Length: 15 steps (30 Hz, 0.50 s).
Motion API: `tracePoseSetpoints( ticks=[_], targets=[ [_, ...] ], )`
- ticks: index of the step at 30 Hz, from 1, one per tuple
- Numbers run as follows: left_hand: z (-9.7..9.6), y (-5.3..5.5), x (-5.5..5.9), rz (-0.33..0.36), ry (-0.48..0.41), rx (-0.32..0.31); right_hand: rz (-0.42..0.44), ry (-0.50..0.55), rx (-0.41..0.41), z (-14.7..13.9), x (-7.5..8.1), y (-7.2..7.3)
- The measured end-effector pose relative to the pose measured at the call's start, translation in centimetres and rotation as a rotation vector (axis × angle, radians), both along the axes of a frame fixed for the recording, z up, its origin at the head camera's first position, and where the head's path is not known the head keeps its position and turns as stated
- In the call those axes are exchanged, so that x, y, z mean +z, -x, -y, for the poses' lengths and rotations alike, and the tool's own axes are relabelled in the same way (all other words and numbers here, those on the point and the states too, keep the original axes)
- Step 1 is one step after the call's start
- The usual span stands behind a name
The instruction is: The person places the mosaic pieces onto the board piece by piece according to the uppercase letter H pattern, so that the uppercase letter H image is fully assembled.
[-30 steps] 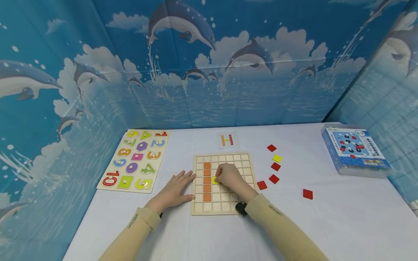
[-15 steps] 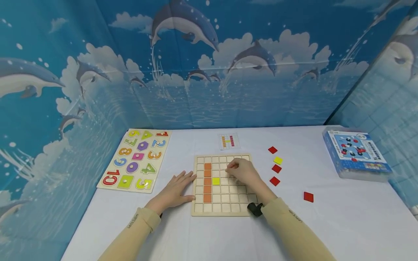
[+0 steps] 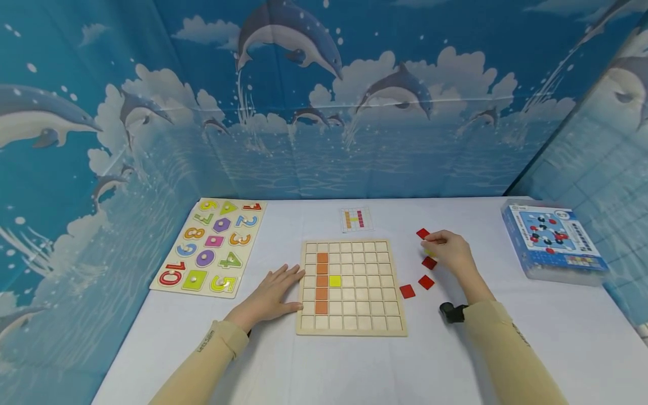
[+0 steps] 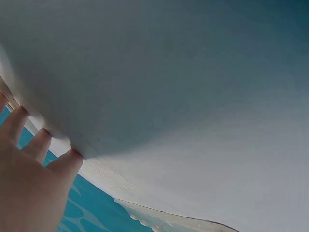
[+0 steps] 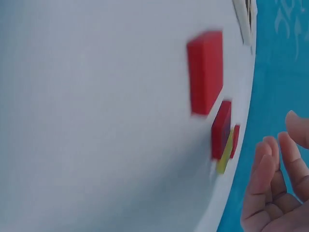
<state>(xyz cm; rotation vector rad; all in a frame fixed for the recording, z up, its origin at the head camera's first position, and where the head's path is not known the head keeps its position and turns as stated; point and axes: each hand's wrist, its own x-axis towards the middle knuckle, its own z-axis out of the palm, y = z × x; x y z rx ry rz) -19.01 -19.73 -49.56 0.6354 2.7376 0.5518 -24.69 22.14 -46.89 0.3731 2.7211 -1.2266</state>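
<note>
My left hand (image 3: 270,293) rests on the white table, fingers spread, fingertips at the left edge of a wooden grid board (image 3: 361,306). In the board, several orange square tiles (image 3: 322,281) form a column, with one yellow tile (image 3: 335,281) beside them. To the right of the board, my right hand (image 3: 453,256) hovers over a loose yellow tile (image 3: 430,253), which it partly covers. In the right wrist view, that hand's thumb and fingers (image 5: 263,176) are apart with nothing between them. Around the loose yellow tile lie several red tiles (image 3: 426,282).
A small pattern card (image 3: 356,219) lies behind the board. Far left is a number-and-shape puzzle board (image 3: 201,283); at the back right sits a clear-lidded blue box (image 3: 554,239). A dolphin-print curtain (image 3: 324,157) stands behind the table.
My right hand has left the yellow tile in the board and moved right, off the grid, to above the loose tiles. My left hand stays in place.
</note>
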Motion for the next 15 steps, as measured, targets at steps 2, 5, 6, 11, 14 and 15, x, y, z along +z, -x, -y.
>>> tracePoseSetpoints(
  ticks=[2,5,6,11,14,15],
  targets=[
    [0.0,0.0,0.0,0.0,-0.002,-0.001,0.031,0.015,-0.032,-0.9,-0.1,0.1],
    [0.0,0.0,0.1,0.003,-0.007,-0.005,0.063,0.027,-0.06,-1.7,-0.3,0.1],
    [0.0,0.0,0.1,0.003,-0.01,-0.007,0.07,0.03,-0.068,-1.9,-0.4,0.1],
    [-0.1,0.0,0.2,0.004,-0.015,-0.011,0.09,0.046,-0.101,-2.4,-0.7,0.1],
    [-0.1,-0.1,0.3,0.002,-0.017,-0.01,0.099,0.055,-0.111,-2.5,-0.8,0.3],
    [-0.1,-0.1,0.3,0.002,-0.016,-0.011,0.103,0.056,-0.112,-2.5,-0.8,0.3]
  ],
)
